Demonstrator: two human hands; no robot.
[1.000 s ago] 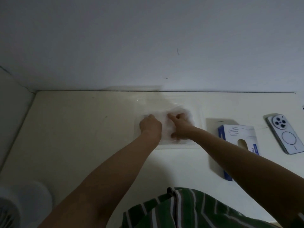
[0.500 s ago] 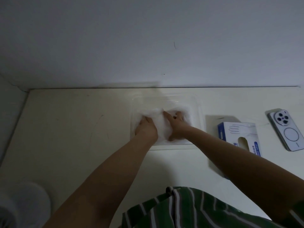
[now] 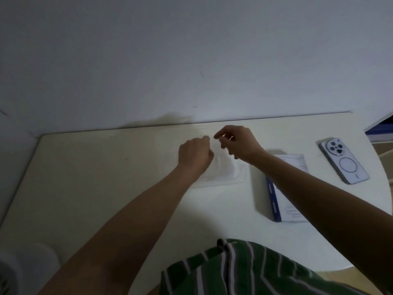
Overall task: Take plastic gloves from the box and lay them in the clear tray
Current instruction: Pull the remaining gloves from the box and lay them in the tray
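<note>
While both arms reach out over the pale table (image 3: 106,177), the two hands meet above the clear tray (image 3: 231,179), which lies flat near the back edge by the wall (image 3: 191,60). The left hand (image 3: 194,155) is curled into a loose fist, knuckles up, its thumb and fingertips drawn together at the far side as if nipping something thin. The right hand (image 3: 238,143) is just beside it, index finger stretched toward the left hand and the other fingers bent under; whether either hand really has hold of a glove I cannot tell, since the film is too sheer in this dim light. Inside the tray a whitish, hazy layer of plastic gloves (image 3: 225,167) shows under and between the wrists, and the tray's rounded near corner peeks out beside the right forearm. The glove box (image 3: 285,207), white with a blue side, lies on the table to the right of the tray, partly covered by that forearm. Further right a phone (image 3: 344,160) lies face down, well apart from the box. A green striped shirt (image 3: 244,271) fills the bottom edge of the scene.
</note>
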